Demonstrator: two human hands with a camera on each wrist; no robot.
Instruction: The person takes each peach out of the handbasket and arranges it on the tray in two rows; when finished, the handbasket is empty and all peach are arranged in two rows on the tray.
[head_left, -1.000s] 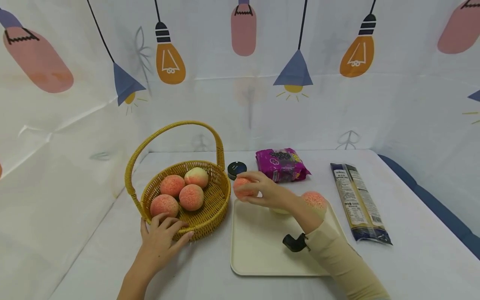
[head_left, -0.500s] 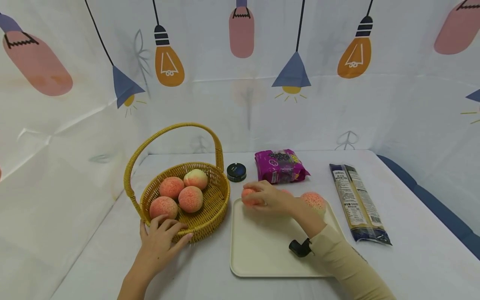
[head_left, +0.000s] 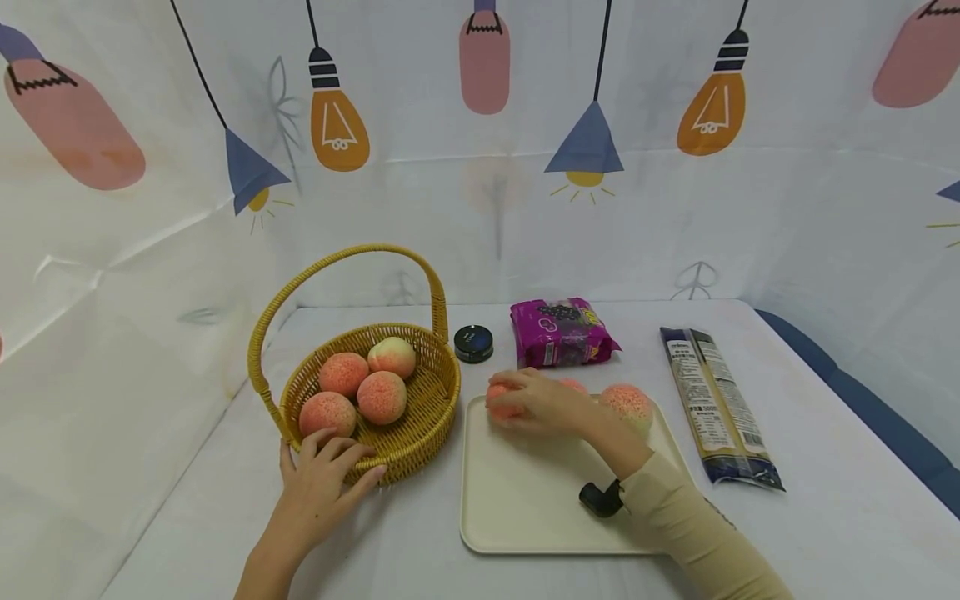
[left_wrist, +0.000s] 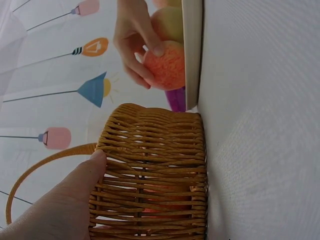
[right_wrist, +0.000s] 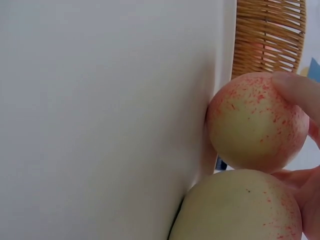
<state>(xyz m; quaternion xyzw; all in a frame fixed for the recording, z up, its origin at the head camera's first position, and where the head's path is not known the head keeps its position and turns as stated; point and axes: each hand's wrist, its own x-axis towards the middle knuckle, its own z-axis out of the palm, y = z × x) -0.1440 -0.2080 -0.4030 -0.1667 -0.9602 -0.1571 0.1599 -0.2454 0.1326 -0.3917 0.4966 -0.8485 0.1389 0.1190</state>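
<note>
My right hand [head_left: 543,404] grips a pink peach [head_left: 502,401] at the far left corner of the cream tray [head_left: 540,508]. In the right wrist view, that peach [right_wrist: 255,122] rests against the tray by its rim, right beside a second, paler peach [right_wrist: 240,210]. Another peach [head_left: 628,406] sits at the tray's far right, partly behind the forearm. My left hand [head_left: 318,492] holds the front rim of a yellow wicker basket [head_left: 416,454], fingers over the edge; its thumb [left_wrist: 82,180] lies along the rim in the left wrist view. Several peaches [head_left: 382,397] lie inside the basket.
Behind the tray lie a purple grape-printed packet [head_left: 562,333] and a round black tin [head_left: 473,343]. A long packet of noodles [head_left: 720,408] lies to the tray's right. The basket's tall handle [head_left: 352,250] arches up at the left. A patterned curtain [head_left: 480,217] hangs behind the table.
My right hand has brought its peach rightward and down, from over the tray's far left edge onto the tray corner. The left hand and basket stay put.
</note>
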